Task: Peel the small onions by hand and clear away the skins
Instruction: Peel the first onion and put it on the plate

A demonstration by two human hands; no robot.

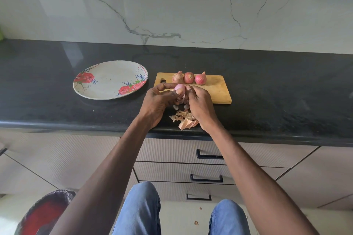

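My left hand (159, 101) grips a small, pale pink, mostly peeled onion (179, 88) just above the near edge of a wooden cutting board (215, 89). My right hand (198, 105) pinches a thin strip of skin at the onion's right side. Three unpeeled red onions (189, 78) stand in a row at the board's far edge. A pile of dry peeled skins (184, 119) lies on the black counter below my hands, partly hidden by the right hand.
A flowered plate (107, 89) sits on the black counter (286, 101) left of the board. A marble wall rises behind. Drawers with black handles (207, 178) are below the counter edge. A bin with a red liner (44, 213) stands at bottom left; skin scraps (196, 222) lie on the floor.
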